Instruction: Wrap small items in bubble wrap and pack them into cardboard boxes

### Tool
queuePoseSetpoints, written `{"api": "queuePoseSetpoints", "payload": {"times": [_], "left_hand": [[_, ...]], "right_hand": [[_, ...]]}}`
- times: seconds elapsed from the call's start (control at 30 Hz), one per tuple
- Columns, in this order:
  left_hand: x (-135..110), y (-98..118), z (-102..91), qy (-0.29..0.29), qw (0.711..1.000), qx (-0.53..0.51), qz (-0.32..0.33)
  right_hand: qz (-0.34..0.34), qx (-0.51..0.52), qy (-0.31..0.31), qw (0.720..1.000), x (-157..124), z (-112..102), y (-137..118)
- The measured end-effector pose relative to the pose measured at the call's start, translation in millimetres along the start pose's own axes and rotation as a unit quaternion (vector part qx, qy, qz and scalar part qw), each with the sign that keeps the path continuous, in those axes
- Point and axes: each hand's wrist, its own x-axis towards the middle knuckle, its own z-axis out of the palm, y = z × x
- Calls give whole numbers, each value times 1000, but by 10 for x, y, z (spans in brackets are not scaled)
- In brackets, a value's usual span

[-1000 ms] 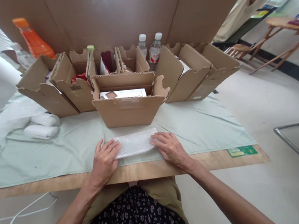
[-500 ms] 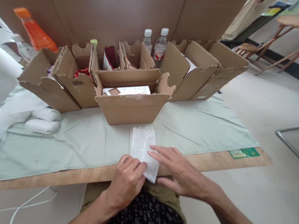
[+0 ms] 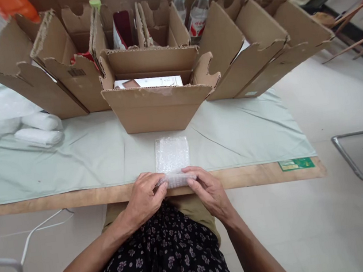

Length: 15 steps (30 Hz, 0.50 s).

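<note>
A strip of clear bubble wrap point(image 3: 172, 155) lies lengthwise on the pale green cloth point(image 3: 71, 159), pointing from the table's near edge toward an open cardboard box point(image 3: 159, 107). Its near end is curled into a small roll. My left hand point(image 3: 146, 196) pinches the left side of that roll, fingers closed on it. My right hand point(image 3: 206, 188) grips the right side the same way. Inside the box lies a flat white packet point(image 3: 149, 82).
Several more open cardboard boxes point(image 3: 60, 76) stand in a row behind, some with items inside. Water bottles point(image 3: 200, 8) and an orange bottle point(image 3: 15, 6) stand at the back. Rolled white bundles point(image 3: 39, 137) lie at the left. A metal frame point(image 3: 357, 153) stands on the floor at the right.
The bubble wrap lay crosswise under both flat hands, then was turned lengthwise. Both hands have come to its near end and now pinch it into a roll. The view has tilted down.
</note>
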Motion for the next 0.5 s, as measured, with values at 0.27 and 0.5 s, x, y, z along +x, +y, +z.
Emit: {"api": "queuePoseSetpoints", "payload": {"times": [0.27,0.5], "left_hand": [[225,-30,63,-74,990,112,-49],[166,-36,43,-14,989,144,-12]], "right_hand": [[-107,-246,175,947,-123,79,-10],[-159,-331,-24,930,24,30,20]]}}
